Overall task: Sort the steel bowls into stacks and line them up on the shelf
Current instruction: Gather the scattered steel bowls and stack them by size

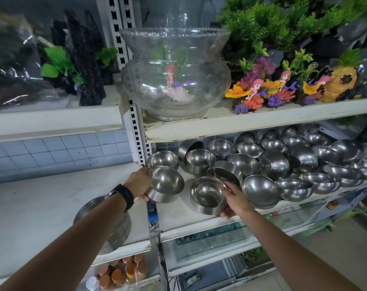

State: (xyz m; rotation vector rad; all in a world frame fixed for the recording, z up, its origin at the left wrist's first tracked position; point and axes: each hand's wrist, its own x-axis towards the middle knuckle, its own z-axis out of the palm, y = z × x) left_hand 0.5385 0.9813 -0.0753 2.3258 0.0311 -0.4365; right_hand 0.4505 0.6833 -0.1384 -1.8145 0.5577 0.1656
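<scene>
The left hand, with a dark wristwatch on its wrist, is gripping a steel bowl by the left side, fingers curling around the wall and thumb showing under the base. That bowl is tilting its mouth toward the camera at the front-left corner of the shelf. The right hand is grasping a nested stack of bowls, fingers hooking over the far right rim and thumb pressing low on the side. This stack is sitting near the shelf's front edge, just right of the first bowl and apart from it. Behind and to the right, loose bowls are lying jumbled across the shelf, some upright, some tipped, some overlapping, reaching toward its right end. On the neighbouring shelf to the left, a larger steel stack is standing near the front edge, partly hidden by the left forearm. On the upper shelf, a glass fishbowl is standing beside coloured aquarium ornaments.
</scene>
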